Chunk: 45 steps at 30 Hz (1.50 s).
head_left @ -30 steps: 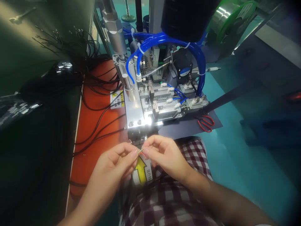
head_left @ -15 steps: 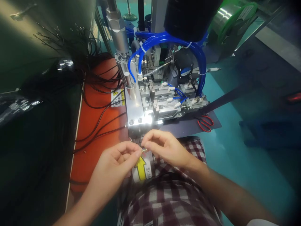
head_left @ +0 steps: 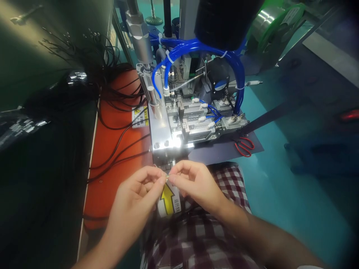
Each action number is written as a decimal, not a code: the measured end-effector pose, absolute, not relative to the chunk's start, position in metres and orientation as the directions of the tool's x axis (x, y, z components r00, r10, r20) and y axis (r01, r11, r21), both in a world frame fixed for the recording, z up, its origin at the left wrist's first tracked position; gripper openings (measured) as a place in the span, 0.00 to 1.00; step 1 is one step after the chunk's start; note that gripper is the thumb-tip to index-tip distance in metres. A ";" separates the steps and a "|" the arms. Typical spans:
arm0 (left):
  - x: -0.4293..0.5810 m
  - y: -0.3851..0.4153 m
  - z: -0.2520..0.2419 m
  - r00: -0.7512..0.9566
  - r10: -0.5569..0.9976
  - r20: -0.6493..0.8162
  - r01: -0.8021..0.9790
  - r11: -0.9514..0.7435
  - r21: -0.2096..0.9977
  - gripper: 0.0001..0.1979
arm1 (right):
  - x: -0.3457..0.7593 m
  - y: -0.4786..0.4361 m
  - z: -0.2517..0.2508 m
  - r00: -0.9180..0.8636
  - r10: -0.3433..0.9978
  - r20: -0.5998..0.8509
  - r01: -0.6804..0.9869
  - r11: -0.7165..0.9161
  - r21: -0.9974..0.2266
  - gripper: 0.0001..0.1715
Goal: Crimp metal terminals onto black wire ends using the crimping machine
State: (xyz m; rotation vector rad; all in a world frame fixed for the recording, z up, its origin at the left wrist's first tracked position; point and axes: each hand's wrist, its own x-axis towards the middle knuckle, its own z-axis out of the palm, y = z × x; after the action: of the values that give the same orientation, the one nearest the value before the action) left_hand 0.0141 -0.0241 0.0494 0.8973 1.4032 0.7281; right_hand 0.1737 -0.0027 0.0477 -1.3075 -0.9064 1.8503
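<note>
Just in front of the machine, my left hand [head_left: 136,194] is closed in a pinch on a small shiny metal piece [head_left: 167,177]. My right hand [head_left: 198,184] meets it from the other side, thumb and finger pressed together at the piece's right end. Most of the piece is hidden by fingertips, so its exact kind is unclear. Below the fingers lies a white label with a yellow arrow [head_left: 168,200]. Beyond both hands stands the metal machine [head_left: 162,130] with its bright end block and cylinders.
Black cables [head_left: 117,149] run across the orange board [head_left: 109,138] on the left. A bundle of blue air hoses [head_left: 196,45] arches over the machine. Red-handled pliers [head_left: 244,146] lie on the dark mat to the right. At the upper right hangs a green wire spool [head_left: 269,24].
My right hand has come down and left, its fingertips now meeting those of my left hand at the small metal piece. My left hand has shifted only slightly left.
</note>
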 end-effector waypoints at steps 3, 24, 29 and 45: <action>0.014 -0.024 0.049 0.051 0.870 -0.491 0.095 0.485 0.869 0.19 | 0.173 -0.004 0.049 -0.267 0.825 -0.498 -0.184 -0.550 -0.814 0.11; 0.016 -0.023 0.045 0.110 0.849 -0.516 0.066 0.512 0.856 0.21 | 0.175 -0.003 0.050 -0.277 0.844 -0.460 -0.117 -0.505 -0.855 0.05; 0.016 -0.025 0.046 0.113 0.874 -0.472 0.073 0.467 0.881 0.18 | 0.173 -0.004 0.050 -0.264 0.830 -0.491 -0.138 -0.536 -0.833 0.05; 0.018 -0.031 0.043 0.080 0.881 -0.466 0.017 0.466 0.885 0.17 | 0.170 -0.007 0.049 -0.268 0.813 -0.518 -0.256 -0.578 -0.775 0.06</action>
State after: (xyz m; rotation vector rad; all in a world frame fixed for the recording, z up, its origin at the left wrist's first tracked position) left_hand 0.0179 -0.0314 0.0427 0.8823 1.3399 0.7915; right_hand 0.1698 -0.0073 0.0492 -1.2547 -0.7366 1.9161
